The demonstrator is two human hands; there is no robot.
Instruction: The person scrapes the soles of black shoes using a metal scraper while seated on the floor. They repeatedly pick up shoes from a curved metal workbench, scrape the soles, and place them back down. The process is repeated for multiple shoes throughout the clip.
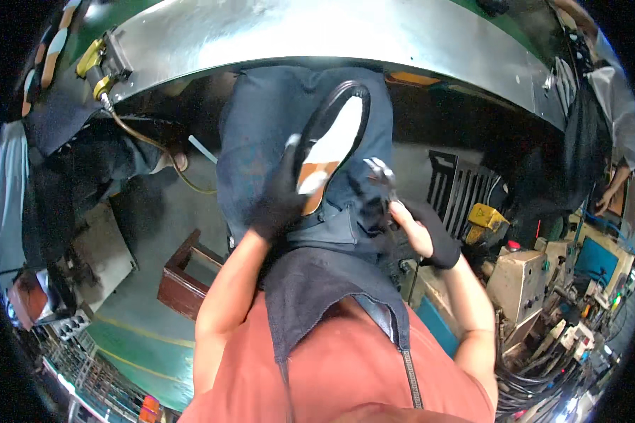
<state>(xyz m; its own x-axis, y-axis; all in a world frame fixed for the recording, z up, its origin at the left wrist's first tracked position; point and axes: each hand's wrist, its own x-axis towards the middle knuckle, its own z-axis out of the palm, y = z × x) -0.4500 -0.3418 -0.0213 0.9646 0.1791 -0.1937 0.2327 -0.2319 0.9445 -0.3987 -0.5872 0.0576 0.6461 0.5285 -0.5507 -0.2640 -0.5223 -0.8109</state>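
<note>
Over the lap [250,144], left hand [275,201] grips a black, white-and-tan-bottomed shoe [335,144], right hand [434,231] apparently pincers [381,171].

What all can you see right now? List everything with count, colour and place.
Shoe: one, black with white-and-brown bottom, over the lap
Hand tool: one, metallic, blurred, right hand
Bench: one, silver, top
Pneumatic tool: one, yellow and black, bench's left end
Hose: one, brown, left
Shoe bottoms: several, brown and pale, far upper left
Wooden frame: one, reddish brown, lower left
Pedal unit: one, yellow, right
Push button: one, red, on machinery at right
Co-worker's hand: one, bare, far right
Rim clutter: too small to count
Apron: one, dark, lap
Shirt: one, salmon, bottom
Left hand: one, black glove, holding shoe
Right hand: one, black fingerless glove, holding tool
</note>
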